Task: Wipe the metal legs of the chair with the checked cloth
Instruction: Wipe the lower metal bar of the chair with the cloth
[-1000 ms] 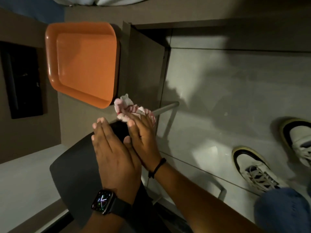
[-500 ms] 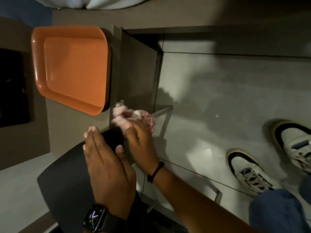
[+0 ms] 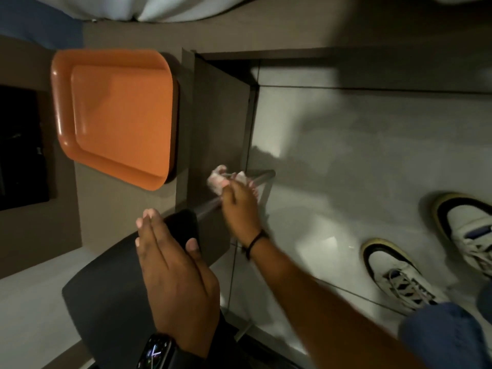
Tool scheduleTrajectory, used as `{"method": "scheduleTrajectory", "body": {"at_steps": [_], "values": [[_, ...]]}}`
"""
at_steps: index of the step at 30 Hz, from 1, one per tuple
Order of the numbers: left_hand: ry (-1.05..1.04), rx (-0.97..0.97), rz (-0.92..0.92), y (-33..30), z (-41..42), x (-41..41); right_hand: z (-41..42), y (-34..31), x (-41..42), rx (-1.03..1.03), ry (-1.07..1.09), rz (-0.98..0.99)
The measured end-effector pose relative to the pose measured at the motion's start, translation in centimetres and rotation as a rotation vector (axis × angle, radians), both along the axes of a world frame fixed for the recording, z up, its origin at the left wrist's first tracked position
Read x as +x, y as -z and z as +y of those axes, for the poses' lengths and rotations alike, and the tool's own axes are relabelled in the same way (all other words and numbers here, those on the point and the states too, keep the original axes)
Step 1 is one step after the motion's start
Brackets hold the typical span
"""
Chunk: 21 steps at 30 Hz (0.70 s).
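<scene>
Our right hand (image 3: 239, 206) has the checked cloth (image 3: 219, 181) bunched up in its fingers, pressed onto the chair's metal leg (image 3: 262, 177), which sticks out over the grey floor (image 3: 372, 155). Our left hand (image 3: 173, 270) lies flat, fingers straight and together, holding nothing, resting on the dark chair (image 3: 106, 296). Smartwatch (image 3: 155, 351) on that wrist. An orange tray (image 3: 114, 115) sits further out, and white sneakers (image 3: 394, 275) are off to the right.

Canteen-like room: orange tray (image 3: 117, 115) on brown table (image 3: 127, 206), tiled floor (image 3: 372, 155).

Dim, shadowy, motion-blurred wide-angle view.
</scene>
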<state>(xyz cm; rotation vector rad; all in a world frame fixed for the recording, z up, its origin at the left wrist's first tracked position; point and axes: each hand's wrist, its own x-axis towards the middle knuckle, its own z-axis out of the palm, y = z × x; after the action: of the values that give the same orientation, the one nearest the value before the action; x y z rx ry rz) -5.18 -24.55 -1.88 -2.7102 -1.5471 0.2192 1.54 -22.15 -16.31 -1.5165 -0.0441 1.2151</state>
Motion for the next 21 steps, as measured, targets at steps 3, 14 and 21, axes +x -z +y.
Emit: {"method": "scheduleTrajectory", "body": {"at_steps": [3, 14, 21], "values": [[0.001, -0.01, 0.011, 0.1, 0.3, -0.3, -1.3, -5.4, -2.6, 0.202, 0.085, -0.111], [0.027, 0.051, -0.059, 1.2, 0.4, -1.6, 1.7, 11.7, -0.5, -0.066, 0.147, 0.227], [0.042, 0.028, -0.015, 0.9, 0.7, -1.4, 0.3, 0.6, -1.5, -0.034, 0.105, 0.09]]}}
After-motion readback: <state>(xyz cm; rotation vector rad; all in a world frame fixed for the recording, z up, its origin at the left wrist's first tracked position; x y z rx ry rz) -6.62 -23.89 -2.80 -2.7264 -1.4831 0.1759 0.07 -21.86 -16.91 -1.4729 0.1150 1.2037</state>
